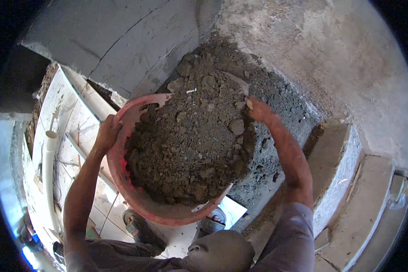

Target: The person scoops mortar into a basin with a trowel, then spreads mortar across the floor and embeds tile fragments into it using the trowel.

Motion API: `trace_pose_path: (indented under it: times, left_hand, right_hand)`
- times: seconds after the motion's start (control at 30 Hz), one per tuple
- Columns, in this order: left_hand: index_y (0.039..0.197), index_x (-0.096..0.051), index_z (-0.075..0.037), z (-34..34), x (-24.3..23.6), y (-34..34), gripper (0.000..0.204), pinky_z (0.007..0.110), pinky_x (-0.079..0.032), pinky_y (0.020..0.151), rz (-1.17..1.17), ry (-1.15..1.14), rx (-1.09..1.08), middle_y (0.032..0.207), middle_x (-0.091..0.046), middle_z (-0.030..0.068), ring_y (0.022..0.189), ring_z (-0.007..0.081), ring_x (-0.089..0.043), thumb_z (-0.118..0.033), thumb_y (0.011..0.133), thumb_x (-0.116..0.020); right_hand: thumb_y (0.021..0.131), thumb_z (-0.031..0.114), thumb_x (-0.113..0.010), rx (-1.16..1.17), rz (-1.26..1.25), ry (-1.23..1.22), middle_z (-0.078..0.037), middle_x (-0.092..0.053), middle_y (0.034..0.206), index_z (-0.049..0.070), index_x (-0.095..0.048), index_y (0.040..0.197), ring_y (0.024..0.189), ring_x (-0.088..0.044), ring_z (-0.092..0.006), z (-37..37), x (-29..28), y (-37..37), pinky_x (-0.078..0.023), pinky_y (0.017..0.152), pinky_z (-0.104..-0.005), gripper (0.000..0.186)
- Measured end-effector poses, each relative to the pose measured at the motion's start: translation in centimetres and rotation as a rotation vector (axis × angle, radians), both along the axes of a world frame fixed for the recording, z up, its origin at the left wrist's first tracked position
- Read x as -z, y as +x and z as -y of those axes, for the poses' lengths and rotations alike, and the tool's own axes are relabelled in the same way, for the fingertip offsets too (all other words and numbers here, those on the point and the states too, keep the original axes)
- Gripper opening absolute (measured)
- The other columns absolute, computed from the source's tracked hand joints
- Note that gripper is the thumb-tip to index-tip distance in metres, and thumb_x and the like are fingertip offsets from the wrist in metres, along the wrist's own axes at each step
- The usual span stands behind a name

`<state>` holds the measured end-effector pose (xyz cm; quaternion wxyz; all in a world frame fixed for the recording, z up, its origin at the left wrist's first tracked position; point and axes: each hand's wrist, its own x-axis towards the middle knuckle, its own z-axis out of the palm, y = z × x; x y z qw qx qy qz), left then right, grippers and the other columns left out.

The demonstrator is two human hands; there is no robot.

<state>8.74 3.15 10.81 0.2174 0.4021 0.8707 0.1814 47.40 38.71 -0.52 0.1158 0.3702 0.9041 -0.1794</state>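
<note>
A worn red plastic tub (pixel 154 213), heaped with loose grey-brown earth and rubble (pixel 186 140), fills the middle of the view, tilted over a pile of similar debris (pixel 276 104). My left hand (pixel 109 131) is closed on the tub's left rim. My right hand (pixel 259 109) grips the tub's far right edge, with its fingertips partly hidden by the rim and debris. Part of the tub's rim is buried under the load, so I cannot tell how it rests.
A cracked grey slab (pixel 122 36) lies top left, a rough wall (pixel 317 59) top right. Concrete steps (pixel 367 204) descend at the right. Tiles (pixel 77 136) with a white pipe (pixel 49 177) and long strips lie left. My sandalled feet (pixel 133 223) stand below the tub.
</note>
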Motion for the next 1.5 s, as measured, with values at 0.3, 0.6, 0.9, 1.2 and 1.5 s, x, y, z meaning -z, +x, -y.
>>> trace_pose_path:
  times: [0.3, 0.6, 0.9, 1.2, 1.5]
  left_hand:
    - [0.096, -0.046, 0.001, -0.8, 2.1, -1.0, 0.032, 0.046, -0.04, 0.073, -0.065, -0.074, 0.009, 0.091, -0.055, 0.0254, 0.088, 0.0414, -0.053, -0.028, 0.081, -0.05]
    - [0.092, -0.057, -0.002, 0.8, 6.0, -3.0, 0.024, 0.041, -0.048, 0.066, -0.363, -0.117, 0.254, 0.085, -0.055, 0.0204, 0.079, 0.0325, -0.057, -0.022, 0.083, -0.047]
    - [0.095, -0.061, -0.008, 0.7, 4.1, -1.3, 0.025, 0.042, -0.049, 0.072, -0.357, -0.285, 0.308, 0.093, -0.053, 0.0202, 0.088, 0.0352, -0.057, -0.023, 0.084, -0.044]
    - [0.101, -0.058, -0.009, 0.8, 1.6, -1.4, 0.035, 0.044, -0.045, 0.08, -0.024, -0.078, 0.096, 0.102, -0.053, 0.0229, 0.094, 0.0372, -0.055, -0.033, 0.085, -0.039]
    - [0.11, -0.045, -0.005, 11.3, 3.3, 0.2, 0.043, 0.04, -0.037, 0.089, 0.168, 0.264, -0.013, 0.111, -0.046, 0.0184, 0.104, 0.0332, -0.046, -0.041, 0.087, -0.038]
  right_hand:
    - [0.072, 0.018, -0.057, 0.023, 0.077, -0.189, -0.031, -0.054, 0.097, 0.002, -0.024, 0.13, 0.089, -0.053, -0.0432, 8.7, -4.6, 2.9, -0.044, 0.076, -0.0467, 0.069]
    - [0.073, 0.008, -0.055, -0.017, 0.018, -0.276, -0.03, -0.055, 0.086, -0.007, -0.026, 0.119, 0.076, -0.055, -0.0455, 22.0, -10.2, 0.3, -0.046, 0.065, -0.0489, 0.057]
    - [0.07, 0.009, -0.056, -0.235, 0.01, -0.054, -0.027, -0.056, 0.083, 0.0, -0.027, 0.117, 0.07, -0.056, -0.0433, 28.8, -16.3, -1.2, -0.046, 0.06, -0.0477, 0.056]
    - [0.072, 0.014, -0.053, 0.347, -0.49, -0.021, -0.022, -0.054, 0.094, -0.002, -0.041, 0.115, 0.086, -0.053, -0.0362, 26.7, -8.8, 5.9, -0.041, 0.076, -0.0413, 0.048]
    - [0.072, 0.026, -0.057, 0.775, -0.367, -0.22, -0.024, -0.054, 0.093, -0.006, -0.046, 0.106, 0.083, -0.051, -0.0362, 28.7, -0.3, 16.7, -0.041, 0.073, -0.0424, 0.048]
